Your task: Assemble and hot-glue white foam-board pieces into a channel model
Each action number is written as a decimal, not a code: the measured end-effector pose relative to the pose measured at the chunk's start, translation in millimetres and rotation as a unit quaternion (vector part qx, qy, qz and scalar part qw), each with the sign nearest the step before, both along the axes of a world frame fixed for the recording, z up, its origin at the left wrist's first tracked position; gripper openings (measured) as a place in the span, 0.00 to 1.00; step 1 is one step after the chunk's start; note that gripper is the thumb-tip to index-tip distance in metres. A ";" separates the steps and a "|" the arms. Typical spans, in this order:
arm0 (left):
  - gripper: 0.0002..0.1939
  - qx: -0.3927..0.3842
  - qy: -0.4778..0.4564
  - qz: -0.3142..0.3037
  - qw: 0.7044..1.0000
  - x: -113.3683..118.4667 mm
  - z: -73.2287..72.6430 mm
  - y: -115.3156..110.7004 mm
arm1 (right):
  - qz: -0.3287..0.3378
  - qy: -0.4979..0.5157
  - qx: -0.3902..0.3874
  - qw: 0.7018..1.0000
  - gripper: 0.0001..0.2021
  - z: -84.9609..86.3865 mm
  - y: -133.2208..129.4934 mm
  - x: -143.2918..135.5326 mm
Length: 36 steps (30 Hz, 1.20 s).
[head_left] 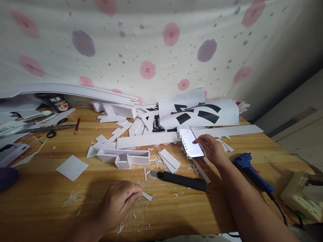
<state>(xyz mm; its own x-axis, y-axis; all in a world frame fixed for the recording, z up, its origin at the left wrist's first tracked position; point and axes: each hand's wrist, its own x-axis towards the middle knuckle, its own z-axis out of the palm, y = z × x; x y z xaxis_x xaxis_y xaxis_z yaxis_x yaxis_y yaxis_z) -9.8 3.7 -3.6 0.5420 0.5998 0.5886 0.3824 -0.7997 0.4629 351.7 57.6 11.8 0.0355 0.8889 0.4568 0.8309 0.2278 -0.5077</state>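
Wht strip (147, 196) juts from L grip (122, 199); phone (189, 143) at R grip (211, 148) fingertips.

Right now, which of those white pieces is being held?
The small strip pinched in the left hand; the others, like the flat white square, are unheld.

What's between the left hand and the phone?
In the head view, going from the left hand outward: the small white strip it pinches, the black-handled cutter, then overlapping white pieces with thin scraps beside them, before the phone.
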 end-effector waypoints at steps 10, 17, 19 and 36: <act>0.07 0.002 -0.005 0.010 1.000 -1.9 -3.2 -1.1 | -0.008 0.011 -0.005 1.000 0.10 -5.2 3.4 0.0; 0.10 0.011 -0.003 0.007 1.000 0.4 1.7 -0.5 | -0.011 0.012 -0.004 1.000 0.09 -4.7 3.0 0.4; 0.10 0.009 -0.006 0.008 1.000 0.6 2.6 0.1 | -0.006 0.011 -0.003 1.000 0.09 -3.6 2.7 -0.2; 0.09 0.012 -0.007 0.010 1.000 -1.8 0.7 0.1 | 0.005 -0.004 -0.005 1.000 0.13 -2.2 1.0 -0.8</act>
<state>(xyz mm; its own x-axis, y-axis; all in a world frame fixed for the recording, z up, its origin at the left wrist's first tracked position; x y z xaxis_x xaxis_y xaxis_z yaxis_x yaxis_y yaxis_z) -11.6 3.7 -2.9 0.5220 0.5960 0.6102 0.3925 -0.8030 0.4485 350.9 58.7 9.5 0.0231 0.8940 0.4475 0.8331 0.2302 -0.5028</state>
